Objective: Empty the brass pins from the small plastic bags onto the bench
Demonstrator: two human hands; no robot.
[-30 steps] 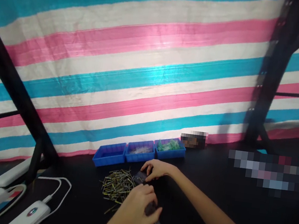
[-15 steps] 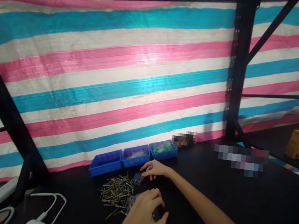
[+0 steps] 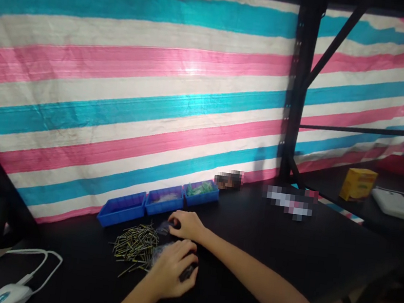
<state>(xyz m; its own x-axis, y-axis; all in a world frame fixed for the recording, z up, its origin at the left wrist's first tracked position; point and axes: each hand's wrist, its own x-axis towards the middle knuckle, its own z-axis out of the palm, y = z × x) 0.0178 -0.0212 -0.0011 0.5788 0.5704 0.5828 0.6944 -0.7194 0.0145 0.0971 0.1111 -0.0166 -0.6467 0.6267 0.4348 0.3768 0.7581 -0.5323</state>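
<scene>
My right hand [image 3: 188, 225] is closed, thumb and fingers pinched at the edge of a small clear plastic bag [image 3: 163, 228] on the black table. Nearer to me, my left hand [image 3: 172, 270] is curled, with something dark between thumb and fingers that I cannot make out. Crumpled clear plastic [image 3: 159, 252] shows behind its knuckles, partly hidden by the hand. To the left of both hands lies a loose pile of thin yellowish and dark sticks [image 3: 135, 246], too small to name more exactly.
Behind the pile stand a blue bin [image 3: 121, 210], another with clear pieces [image 3: 164, 206] and a third with green pieces [image 3: 201, 195]. A white device with a cable [image 3: 13, 294] lies front left. A yellow box [image 3: 358, 184] and black rack posts [image 3: 299, 94] stand right.
My right hand has closed on the small plastic bag it was reaching over. The left hand stays curled beside the pile. The whole view has swung to the right.
</scene>
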